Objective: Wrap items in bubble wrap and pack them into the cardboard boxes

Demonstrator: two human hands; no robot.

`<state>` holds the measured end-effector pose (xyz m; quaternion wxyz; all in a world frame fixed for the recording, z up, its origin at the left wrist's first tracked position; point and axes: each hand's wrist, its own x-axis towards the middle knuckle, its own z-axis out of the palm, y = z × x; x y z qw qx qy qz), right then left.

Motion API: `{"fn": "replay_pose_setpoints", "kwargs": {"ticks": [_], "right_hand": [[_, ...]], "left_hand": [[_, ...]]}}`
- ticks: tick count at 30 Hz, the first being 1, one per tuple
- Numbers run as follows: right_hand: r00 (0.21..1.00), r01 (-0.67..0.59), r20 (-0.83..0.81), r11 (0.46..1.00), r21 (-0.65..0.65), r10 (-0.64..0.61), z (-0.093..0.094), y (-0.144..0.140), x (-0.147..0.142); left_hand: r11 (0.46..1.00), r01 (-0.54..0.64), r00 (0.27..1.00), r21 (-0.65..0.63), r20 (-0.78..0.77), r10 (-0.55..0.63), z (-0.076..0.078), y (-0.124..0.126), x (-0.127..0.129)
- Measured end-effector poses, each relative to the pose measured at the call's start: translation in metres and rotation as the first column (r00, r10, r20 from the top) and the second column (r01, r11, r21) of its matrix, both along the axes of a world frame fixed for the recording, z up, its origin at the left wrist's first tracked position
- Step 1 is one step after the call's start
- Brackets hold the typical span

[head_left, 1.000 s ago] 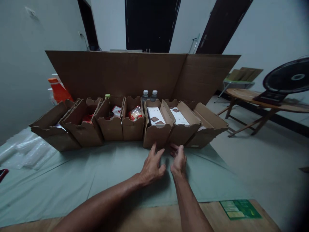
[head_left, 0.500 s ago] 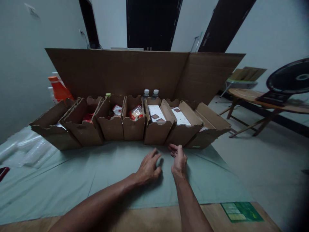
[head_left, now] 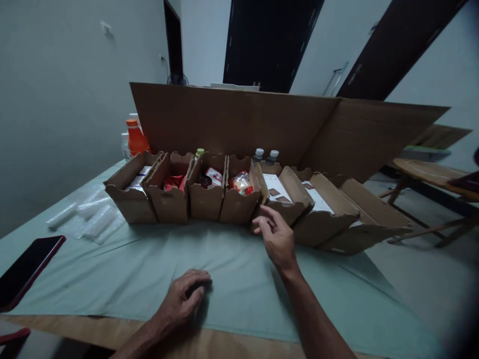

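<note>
A row of several open cardboard boxes (head_left: 204, 202) stands on a pale green cloth (head_left: 149, 269). They hold red snack packets (head_left: 172, 182), a clear bag of food (head_left: 241, 182) and white cartons with brown squares (head_left: 277, 188). My right hand (head_left: 276, 238) hovers with fingers apart just in front of the box with white cartons (head_left: 288, 212), holding nothing. My left hand (head_left: 183, 299) rests palm down on the cloth near the table's front edge, fingers curled, holding nothing.
A tall cardboard sheet (head_left: 239, 122) stands behind the boxes. An orange bottle (head_left: 135, 137) and two capped bottles (head_left: 264, 155) stand at the back. Plastic bags (head_left: 88, 219) and a dark phone (head_left: 28, 269) lie at left. A wooden table (head_left: 430, 172) stands at right.
My left hand has drawn back toward the table's front edge and now rests on the cloth. My right hand has moved up to the carton box. The view has shifted left.
</note>
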<state>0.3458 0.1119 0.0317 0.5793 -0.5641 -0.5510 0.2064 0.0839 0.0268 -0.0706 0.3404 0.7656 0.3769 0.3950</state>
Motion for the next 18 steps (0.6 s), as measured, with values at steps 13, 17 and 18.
{"fn": "replay_pose_setpoints", "kwargs": {"ticks": [13,17,18], "right_hand": [[0.679,0.141,0.734,0.983,-0.120,-0.008,0.040,0.019,-0.039],[0.655,0.046,0.754,0.993,-0.107,0.051,0.037,-0.052,-0.036],[0.654,-0.006,0.753,0.996,-0.086,0.069,0.038,-0.072,-0.033]], "left_hand": [[0.982,-0.135,0.979,0.133,0.169,0.112,0.011,-0.006,0.003],[0.959,-0.248,0.956,0.138,0.194,0.220,0.011,-0.008,-0.001],[0.954,-0.270,0.950,0.129,0.196,0.243,0.012,-0.008,-0.002]]}}
